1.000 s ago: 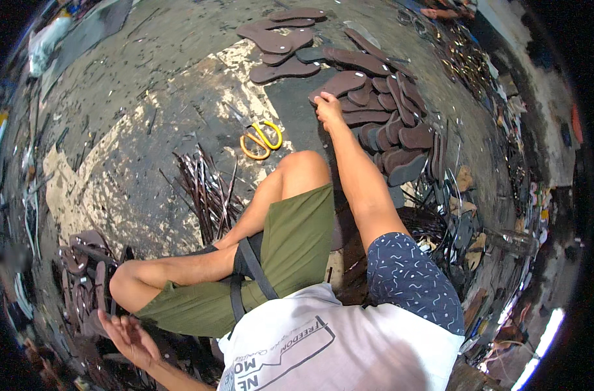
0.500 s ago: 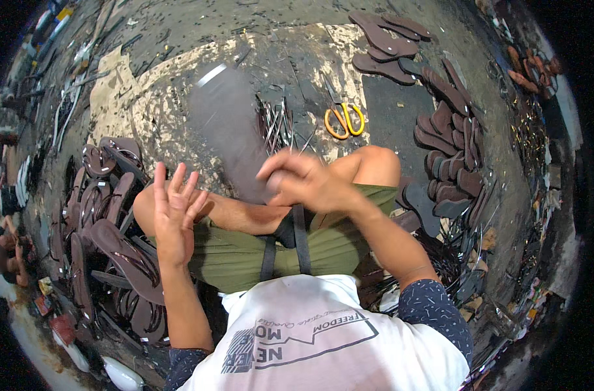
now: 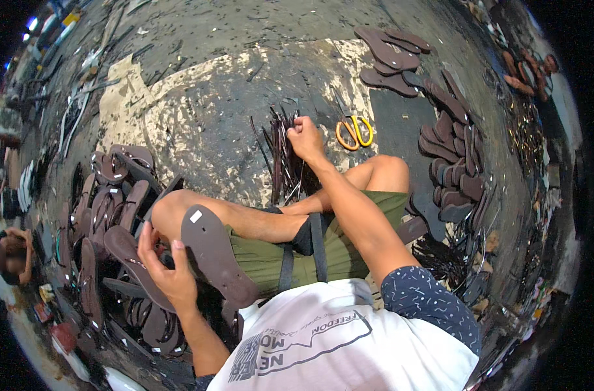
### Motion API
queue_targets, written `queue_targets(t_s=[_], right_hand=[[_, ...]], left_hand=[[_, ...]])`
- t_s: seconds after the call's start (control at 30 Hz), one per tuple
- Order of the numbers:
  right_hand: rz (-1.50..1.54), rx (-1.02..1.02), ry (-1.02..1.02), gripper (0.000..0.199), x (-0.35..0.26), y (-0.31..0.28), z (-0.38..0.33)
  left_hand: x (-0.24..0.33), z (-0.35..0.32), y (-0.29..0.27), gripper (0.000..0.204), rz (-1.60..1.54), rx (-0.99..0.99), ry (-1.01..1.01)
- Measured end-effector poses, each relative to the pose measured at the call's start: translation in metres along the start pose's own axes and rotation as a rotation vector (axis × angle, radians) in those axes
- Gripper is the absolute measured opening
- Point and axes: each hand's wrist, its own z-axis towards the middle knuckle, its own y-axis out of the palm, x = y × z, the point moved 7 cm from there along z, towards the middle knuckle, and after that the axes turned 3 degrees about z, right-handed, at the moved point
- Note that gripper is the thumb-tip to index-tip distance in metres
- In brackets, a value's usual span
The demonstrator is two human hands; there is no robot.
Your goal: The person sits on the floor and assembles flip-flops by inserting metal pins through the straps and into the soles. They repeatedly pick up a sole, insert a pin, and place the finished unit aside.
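Toward the near edge of the worn mat, past the lap and its brown sole, the dark strap bundle runs near-to-far; the right hand, nearer, curls at its far end, grip unclear; the left hand, half open, empty, is beside the sole.

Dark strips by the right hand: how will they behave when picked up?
The dark strips likely flex, being long and thin. They may slide over each other; surfaces look glossy. The bunch could splay, since some ends fan apart.
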Motion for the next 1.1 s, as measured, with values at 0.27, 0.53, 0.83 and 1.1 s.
queue_targets(t_s=[0.27, 0.53, 0.83, 1.1], right_hand=[[0.513, -0.369, -0.224, 0.025, -0.135, -0.074, -0.09], [0.894, -0.383, -0.117, 0.024, -0.151, -0.123, -0.143], [0.547, -0.13, -0.55, 0.019, -0.193, -0.133, -0.17], [0.383, -0.119, -0.658, 0.021, -0.205, -0.126, -0.184]], left_hand=[[0.095, 0.044, 0.11, 0.037, -0.528, -0.446, 0.063], [0.127, 0.035, 0.135, 0.022, -0.837, -0.523, -0.014], [0.104, 0.022, 0.125, 0.031, -1.079, -0.532, -0.241], [0.091, 0.014, 0.124, 0.029, -1.189, -0.559, -0.281]])
